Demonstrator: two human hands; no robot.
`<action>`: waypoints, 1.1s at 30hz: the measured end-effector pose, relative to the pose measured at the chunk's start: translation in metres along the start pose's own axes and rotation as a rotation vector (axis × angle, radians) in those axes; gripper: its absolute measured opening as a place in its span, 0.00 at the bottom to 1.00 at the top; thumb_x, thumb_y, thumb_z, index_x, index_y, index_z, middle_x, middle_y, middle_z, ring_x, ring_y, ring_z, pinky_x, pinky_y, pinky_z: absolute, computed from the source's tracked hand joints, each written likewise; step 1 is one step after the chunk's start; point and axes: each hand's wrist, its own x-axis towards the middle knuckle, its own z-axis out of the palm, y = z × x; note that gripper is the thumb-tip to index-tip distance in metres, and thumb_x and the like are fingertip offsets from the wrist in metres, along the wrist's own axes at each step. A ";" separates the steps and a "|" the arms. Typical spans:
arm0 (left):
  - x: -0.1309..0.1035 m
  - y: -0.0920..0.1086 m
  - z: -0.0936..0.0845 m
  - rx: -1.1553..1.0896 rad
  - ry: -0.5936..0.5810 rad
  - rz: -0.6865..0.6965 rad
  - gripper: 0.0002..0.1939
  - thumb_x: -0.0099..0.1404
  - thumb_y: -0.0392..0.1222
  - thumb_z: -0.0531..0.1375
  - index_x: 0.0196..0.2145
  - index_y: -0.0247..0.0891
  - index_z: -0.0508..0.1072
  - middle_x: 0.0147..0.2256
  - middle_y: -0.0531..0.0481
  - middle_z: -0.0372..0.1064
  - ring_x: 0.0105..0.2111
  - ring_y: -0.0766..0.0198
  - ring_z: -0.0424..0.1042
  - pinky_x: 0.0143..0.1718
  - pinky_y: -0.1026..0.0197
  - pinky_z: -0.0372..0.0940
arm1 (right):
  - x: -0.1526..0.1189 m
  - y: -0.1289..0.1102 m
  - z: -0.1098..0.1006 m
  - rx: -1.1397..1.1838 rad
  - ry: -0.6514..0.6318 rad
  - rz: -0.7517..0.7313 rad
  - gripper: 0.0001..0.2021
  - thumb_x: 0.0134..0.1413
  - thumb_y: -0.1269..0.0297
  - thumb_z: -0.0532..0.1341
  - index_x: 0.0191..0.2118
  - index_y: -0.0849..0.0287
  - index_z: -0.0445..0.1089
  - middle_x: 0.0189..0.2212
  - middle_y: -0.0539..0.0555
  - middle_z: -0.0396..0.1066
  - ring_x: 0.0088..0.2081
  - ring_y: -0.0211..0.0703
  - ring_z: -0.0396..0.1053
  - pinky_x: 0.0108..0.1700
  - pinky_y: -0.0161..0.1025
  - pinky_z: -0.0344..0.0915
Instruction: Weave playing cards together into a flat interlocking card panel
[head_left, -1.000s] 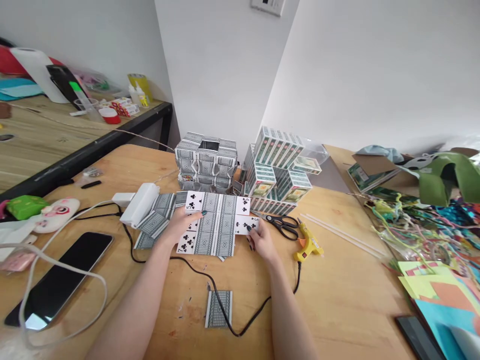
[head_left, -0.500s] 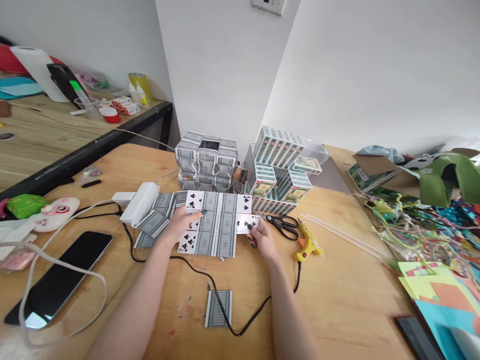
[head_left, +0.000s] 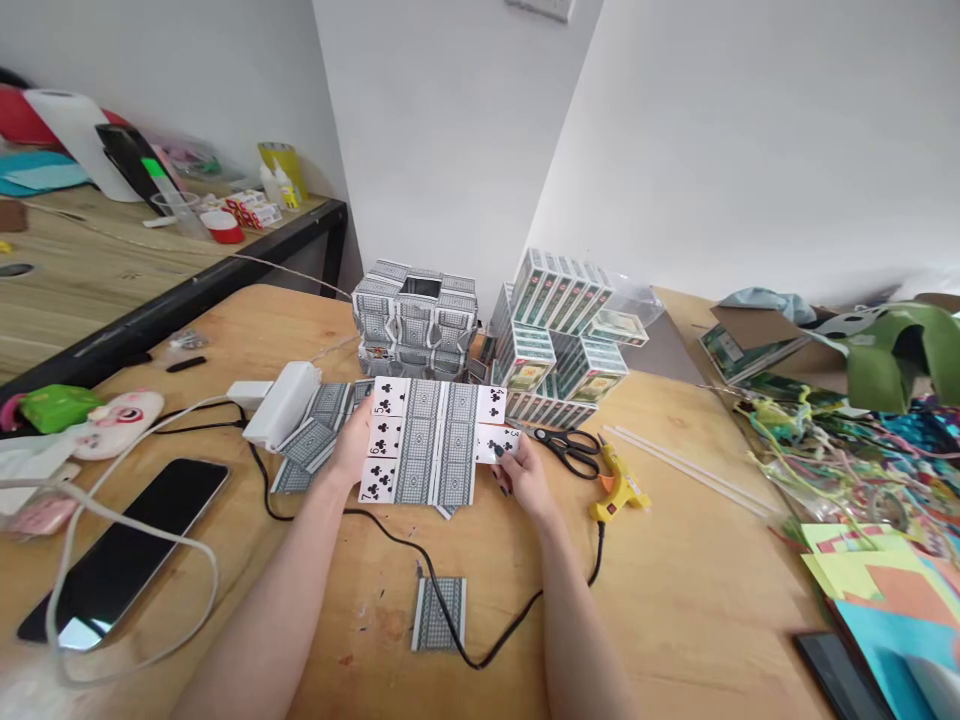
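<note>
A panel of joined playing cards (head_left: pixel 418 450) is held up over the table, patterned backs in its middle and club faces along both sides. My left hand (head_left: pixel 351 450) grips its left edge, the fingers hidden behind the cards. At the right side my right hand (head_left: pixel 529 478) pinches the three of clubs (head_left: pixel 491 443), thumb on top and dark-nailed fingers underneath. Behind the panel stands a block built of folded playing cards (head_left: pixel 416 315) with a square opening on top. More joined cards (head_left: pixel 311 440) lie left of my left hand. A single card piece (head_left: pixel 439 612) lies nearer me, crossed by a black cord.
Card boxes (head_left: pixel 559 330) are stacked at the back. Black-handled scissors (head_left: pixel 570 450), a yellow glue gun (head_left: pixel 621 485) and white glue sticks (head_left: pixel 686 468) lie to the right. A phone (head_left: pixel 127 550) and white cable (head_left: pixel 214 570) are at left; colourful craft scraps (head_left: pixel 862 480) fill the right.
My left index finger, earlier lying across the front of the cards, has gone behind the panel's left edge. The panel is slightly higher in view. My right hand keeps its pinch.
</note>
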 end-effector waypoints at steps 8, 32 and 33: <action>-0.006 0.001 -0.005 0.064 -0.106 -0.069 0.27 0.52 0.50 0.62 0.47 0.33 0.70 0.35 0.42 0.76 0.39 0.47 0.74 0.40 0.50 0.68 | -0.001 0.000 0.002 -0.020 0.001 -0.003 0.15 0.48 0.59 0.59 0.40 0.56 0.55 0.16 0.39 0.58 0.12 0.28 0.52 0.13 0.26 0.49; 0.001 -0.001 0.006 -0.115 0.008 -0.057 0.37 0.62 0.64 0.38 0.55 0.37 0.63 0.42 0.43 0.73 0.51 0.51 0.65 0.52 0.52 0.61 | -0.001 0.001 0.004 -0.052 -0.102 0.027 0.10 0.50 0.63 0.57 0.33 0.55 0.51 0.17 0.41 0.62 0.14 0.29 0.57 0.16 0.27 0.53; 0.000 -0.001 0.007 -0.119 0.006 -0.054 0.36 0.62 0.64 0.38 0.55 0.37 0.63 0.43 0.43 0.73 0.52 0.52 0.65 0.52 0.52 0.60 | -0.001 0.001 0.004 -0.055 -0.105 0.028 0.10 0.50 0.63 0.57 0.33 0.55 0.51 0.17 0.41 0.62 0.14 0.29 0.57 0.16 0.27 0.53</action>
